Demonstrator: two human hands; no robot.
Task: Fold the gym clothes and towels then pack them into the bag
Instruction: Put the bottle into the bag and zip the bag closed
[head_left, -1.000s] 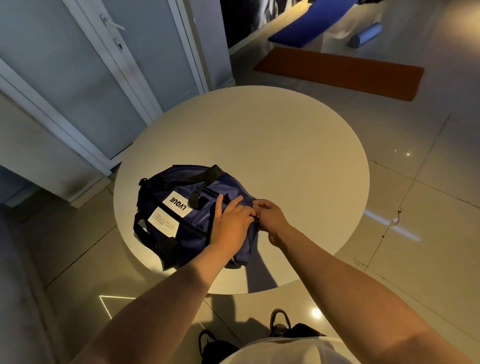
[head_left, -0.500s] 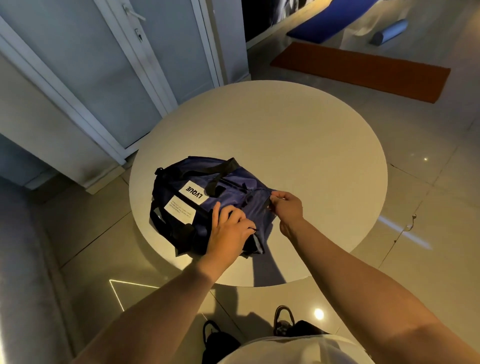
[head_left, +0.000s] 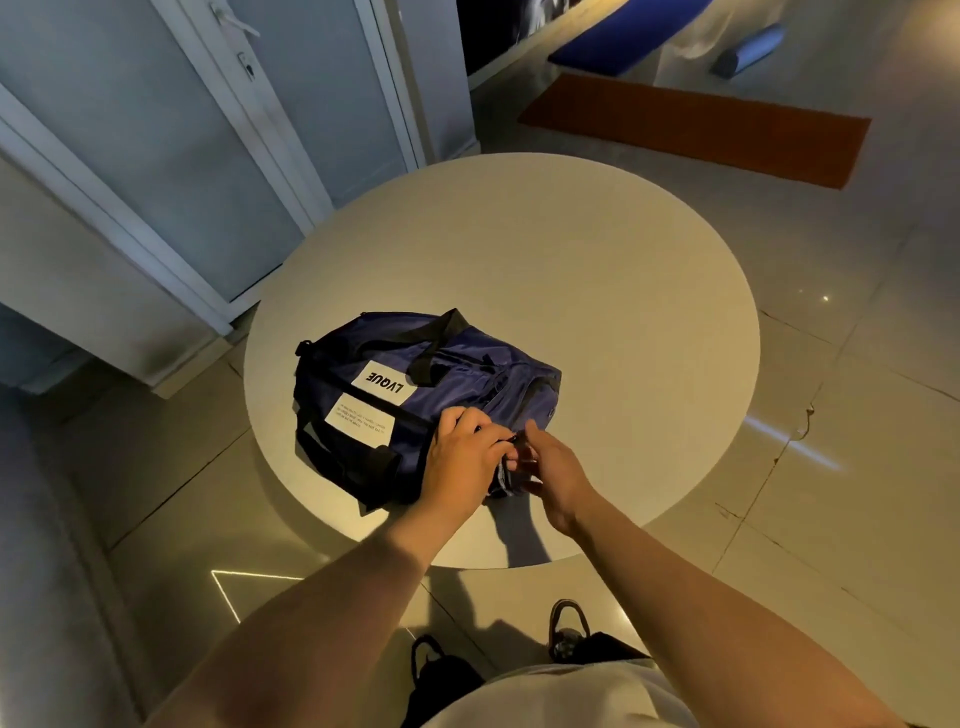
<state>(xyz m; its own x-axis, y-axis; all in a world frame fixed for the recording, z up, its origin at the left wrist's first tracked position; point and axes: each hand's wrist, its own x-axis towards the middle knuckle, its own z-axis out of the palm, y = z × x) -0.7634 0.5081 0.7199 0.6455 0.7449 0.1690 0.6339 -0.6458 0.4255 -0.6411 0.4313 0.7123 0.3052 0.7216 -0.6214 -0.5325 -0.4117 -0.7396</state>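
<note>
On the round white bench, a dark blue bag, lying flat near the near left edge, well apart from the far side. Long side of the bag slanting away to the left. Two white labels on top of it: one with big black letters, and one with tiny print just beside it, nearer the edge. Black straps across the top and down the left end.

Both hands at the near right end of the bag, very close together. Left hand on top of that end, fingers curled down onto the blue cloth, grip closed on the bag. Right hand just beside it, thumb up, grip pinching a small dark tab at the corner of the bag. Too blurry there to tell what kind of tab. Two bare arms reaching in from the bottom of the view.

Under the bench, a shiny tiled floor. Far off on that floor, a long orange mat, a blue mat behind it, and a small blue roll near the blue mat. Pale doors with handles on the left. Down low, dark shoes and a bit of a white shirt.
</note>
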